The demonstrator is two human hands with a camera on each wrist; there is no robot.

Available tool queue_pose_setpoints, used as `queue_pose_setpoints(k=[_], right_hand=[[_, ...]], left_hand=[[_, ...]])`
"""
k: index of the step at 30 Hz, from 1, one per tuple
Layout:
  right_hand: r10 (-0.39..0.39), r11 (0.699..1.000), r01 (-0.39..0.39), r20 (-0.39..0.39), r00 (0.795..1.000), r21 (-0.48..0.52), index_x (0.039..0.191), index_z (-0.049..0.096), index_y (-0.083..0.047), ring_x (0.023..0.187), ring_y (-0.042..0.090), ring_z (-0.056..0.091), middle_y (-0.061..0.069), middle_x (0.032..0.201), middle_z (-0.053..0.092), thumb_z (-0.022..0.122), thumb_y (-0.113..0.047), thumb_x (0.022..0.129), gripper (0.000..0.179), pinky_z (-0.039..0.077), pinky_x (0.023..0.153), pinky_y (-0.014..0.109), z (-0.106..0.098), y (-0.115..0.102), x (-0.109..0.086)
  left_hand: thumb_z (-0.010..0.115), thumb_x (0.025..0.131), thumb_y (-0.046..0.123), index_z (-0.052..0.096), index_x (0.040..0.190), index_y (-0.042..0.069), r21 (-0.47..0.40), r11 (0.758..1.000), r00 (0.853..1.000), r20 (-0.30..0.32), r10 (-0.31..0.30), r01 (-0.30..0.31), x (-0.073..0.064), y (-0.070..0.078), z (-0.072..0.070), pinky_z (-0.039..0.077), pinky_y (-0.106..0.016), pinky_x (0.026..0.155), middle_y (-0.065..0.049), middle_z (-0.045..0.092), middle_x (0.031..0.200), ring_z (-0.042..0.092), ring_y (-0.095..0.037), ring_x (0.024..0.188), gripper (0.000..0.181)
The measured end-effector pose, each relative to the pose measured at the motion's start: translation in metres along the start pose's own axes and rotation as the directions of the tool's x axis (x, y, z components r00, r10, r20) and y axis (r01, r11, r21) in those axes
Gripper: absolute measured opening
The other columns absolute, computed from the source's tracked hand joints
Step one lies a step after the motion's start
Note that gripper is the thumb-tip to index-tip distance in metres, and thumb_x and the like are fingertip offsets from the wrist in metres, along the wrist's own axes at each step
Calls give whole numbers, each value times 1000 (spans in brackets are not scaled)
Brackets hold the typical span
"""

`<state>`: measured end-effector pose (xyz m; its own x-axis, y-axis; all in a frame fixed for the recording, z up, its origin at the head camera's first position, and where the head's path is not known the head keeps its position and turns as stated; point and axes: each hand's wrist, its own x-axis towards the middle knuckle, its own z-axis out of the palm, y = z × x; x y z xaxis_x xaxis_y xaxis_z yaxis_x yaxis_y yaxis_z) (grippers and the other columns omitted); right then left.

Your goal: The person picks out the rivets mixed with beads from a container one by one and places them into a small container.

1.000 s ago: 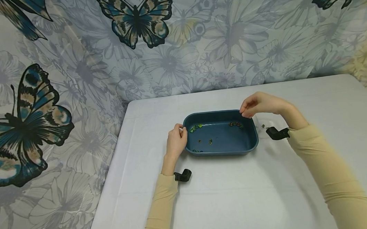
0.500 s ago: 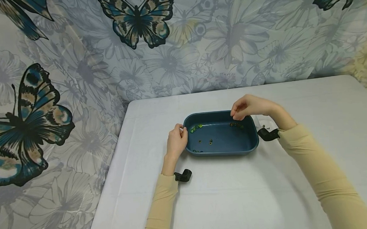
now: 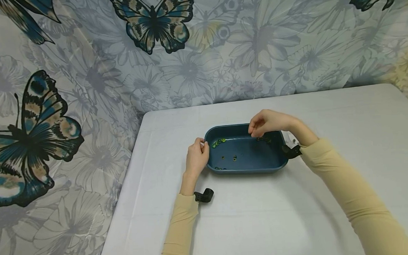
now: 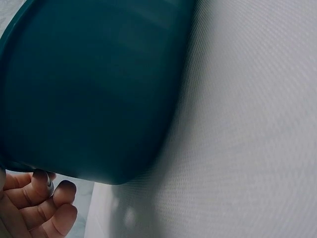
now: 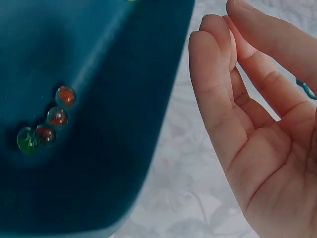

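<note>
A dark blue tub [image 3: 255,152] stands on the white table. My left hand [image 3: 196,156] grips its left end, thumb and fingers at the rim; curled fingers [image 4: 42,188] show under the edge in the left wrist view. Over the far rim hovers my right hand [image 3: 267,122], its thumb and fingertips drawn together; whether a marble is between them is hidden. Green marbles [image 3: 218,143] lie at the tub's far left corner. Red-centred glass marbles [image 5: 58,117] and a green one rest in a curved row at another corner. Two small marbles [image 3: 235,158] sit mid-floor.
Right of the tub, partly behind the right wrist, is a clear container [image 3: 289,139] with a few small dark things. The white tablecloth [image 3: 250,213] extends in front. A butterfly-patterned cloth [image 3: 187,70] hangs behind the table.
My right hand has moved left from the tub's far right corner along the far rim, dipping slightly. My left hand keeps its place on the tub.
</note>
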<state>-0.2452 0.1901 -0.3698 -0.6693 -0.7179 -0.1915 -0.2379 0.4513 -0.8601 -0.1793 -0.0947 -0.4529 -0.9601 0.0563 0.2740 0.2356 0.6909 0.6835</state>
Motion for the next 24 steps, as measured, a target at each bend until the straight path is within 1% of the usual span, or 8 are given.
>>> queue_pose_setpoints(k=[3,7,10,13,19,24], right_hand=[[-12,1000,12,7,1000,-11,96,63,7,77,32,63,21,87,65,65,-4,84,16,50,74,46,3,0,4],[-27,999,27,22,999,-23,95,64,4,75,32,62,18,85,65,65,-4,84,14,50,73,46,7,0,9],[-23,999,24,31,999,-25,94,64,3,75,30,62,18,85,65,65,-4,84,12,50,72,46,10,0,13],[-10,1000,11,38,999,-20,94,65,2,78,32,62,15,86,67,66,-4,84,12,50,73,46,14,0,17],[-1,1000,1,61,998,-2,93,65,3,83,40,61,16,87,67,65,-2,84,11,48,76,51,21,0,23],[-26,1000,27,82,996,-10,95,63,7,85,41,61,14,87,67,64,-1,84,14,51,73,43,25,1,27]], left_hand=[[48,95,15,59,100,-3,3,1000,1000,-4,3,-3,1,-1,1,34,-24,45,1,43,54,39,-10,44,21],[49,95,15,59,100,-3,5,1000,1000,-6,6,-6,2,-2,1,34,-24,46,1,43,55,39,-10,44,21],[49,94,15,59,100,-2,2,1000,1000,-7,6,-6,2,-2,1,34,-24,46,1,43,54,39,-10,44,20],[49,94,15,59,99,-2,-2,1000,1000,-8,6,-6,1,-2,1,34,-24,45,1,43,54,39,-11,44,20],[49,95,15,59,99,-2,-3,1000,1000,-5,5,-5,1,-2,1,34,-24,46,2,43,54,40,-10,45,20],[49,95,15,58,100,-2,-6,1000,1000,-5,7,-7,1,-1,0,35,-24,46,1,43,54,40,-10,45,20]])
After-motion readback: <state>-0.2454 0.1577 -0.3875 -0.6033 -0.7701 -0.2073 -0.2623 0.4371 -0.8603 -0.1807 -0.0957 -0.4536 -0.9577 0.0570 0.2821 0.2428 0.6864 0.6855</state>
